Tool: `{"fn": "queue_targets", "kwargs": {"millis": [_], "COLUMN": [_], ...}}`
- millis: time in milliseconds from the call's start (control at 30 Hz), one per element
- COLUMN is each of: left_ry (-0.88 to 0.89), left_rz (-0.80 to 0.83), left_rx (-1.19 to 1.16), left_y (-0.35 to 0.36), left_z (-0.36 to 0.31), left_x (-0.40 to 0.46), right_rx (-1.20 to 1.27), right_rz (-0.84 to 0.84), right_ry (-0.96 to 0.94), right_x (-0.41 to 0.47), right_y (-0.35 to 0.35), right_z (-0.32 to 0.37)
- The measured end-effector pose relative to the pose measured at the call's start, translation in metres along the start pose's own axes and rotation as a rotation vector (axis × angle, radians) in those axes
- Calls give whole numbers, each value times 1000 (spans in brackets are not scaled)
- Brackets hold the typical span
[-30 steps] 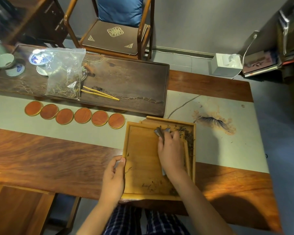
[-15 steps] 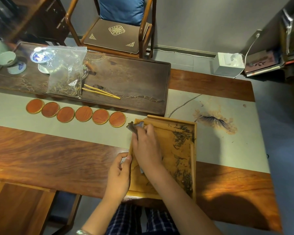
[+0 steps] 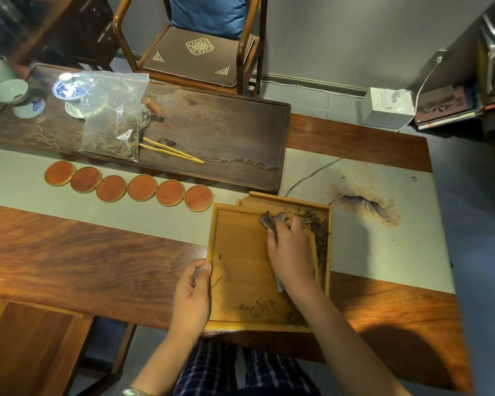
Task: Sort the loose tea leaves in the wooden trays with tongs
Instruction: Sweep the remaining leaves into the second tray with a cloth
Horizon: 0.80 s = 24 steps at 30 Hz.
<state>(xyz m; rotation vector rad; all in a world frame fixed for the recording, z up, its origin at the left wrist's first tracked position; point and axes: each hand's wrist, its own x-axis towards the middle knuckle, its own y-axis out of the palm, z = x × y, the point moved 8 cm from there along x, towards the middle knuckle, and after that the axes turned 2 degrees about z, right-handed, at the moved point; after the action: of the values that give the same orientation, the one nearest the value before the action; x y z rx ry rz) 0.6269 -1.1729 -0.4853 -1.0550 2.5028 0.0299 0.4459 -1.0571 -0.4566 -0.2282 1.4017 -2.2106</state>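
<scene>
Two light wooden trays sit overlapped at the near edge of a long wooden table [image 3: 97,252]: the upper tray [image 3: 240,267] lies on top of the lower tray [image 3: 325,224], leaving only the lower one's far and right margins showing. Most of the loose tea leaves [image 3: 316,227] are heaped in that exposed right strip, with a thin scatter [image 3: 257,307] near the upper tray's front edge. A person's right hand [image 3: 292,252] is curled round a pair of grey metal tongs [image 3: 270,221], whose tips are at the far edge of the upper tray, just beside the heap; whether the tips are closed on leaves cannot be told. The left hand [image 3: 193,295] grips the upper tray's left rim, thumb on top, and seems to pinch something small and grey.

Judged from this, the upper tray rests loosely and could slide or tip if the steadying hand slackens, spilling leaves onto the pale table runner [image 3: 383,252]. Dry leaves are light and brittle; a hard squeeze may crush them, a loose one drop them
</scene>
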Motion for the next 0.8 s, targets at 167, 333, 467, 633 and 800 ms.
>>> {"fn": "queue_targets", "kwargs": {"millis": [167, 333, 467, 633, 800], "left_ry": [-10, -19, -28, -86, -56], "left_rz": [-1, -9, -43, -75, -86], "left_rx": [-22, -67, -117, -174, -170], "left_y": [-1, -1, -4, -8, -10], "left_z": [-1, 0, 2, 8, 6], "left_x": [7, 12, 13, 14, 16], "right_rx": [131, 126, 108, 62, 50], "right_rz": [51, 162, 217, 302, 284], "right_ry": [-194, -343, -455, -564, -595], "right_x": [-15, -22, -39, -66, -72], "right_y": [4, 18, 19, 16, -3], "right_z": [48, 83, 86, 82, 80]}}
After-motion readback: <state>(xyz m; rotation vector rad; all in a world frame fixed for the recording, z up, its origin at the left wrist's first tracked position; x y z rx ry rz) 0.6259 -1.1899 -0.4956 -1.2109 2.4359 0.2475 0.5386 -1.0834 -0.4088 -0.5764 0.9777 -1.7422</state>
